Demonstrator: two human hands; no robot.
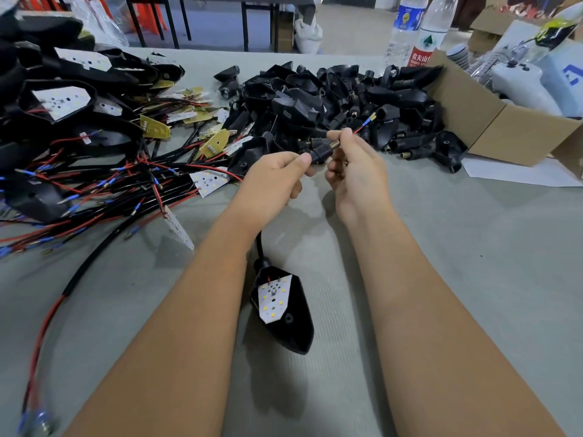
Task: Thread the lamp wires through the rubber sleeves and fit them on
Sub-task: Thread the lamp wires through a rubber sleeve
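Above the grey table [441, 247], the left hand [271, 181] pinches a ribbed black rubber sleeve [318, 154]. The right hand [353, 171] grips a threaded metal end [334, 144] at the sleeve's mouth, with thin red and blue lamp wires [366, 123] poking out beyond its fingers. A black lamp housing with a white LED board [280, 307] lies between the forearms.

upper right: 2 clear plastic water bottles [419, 29] standing behind an open cardboard box [492, 121] | in box: white plastic housings [523, 80] | lower right of box: white paper sheet [517, 175] | top centre: dark table legs [246, 23] on grey floor
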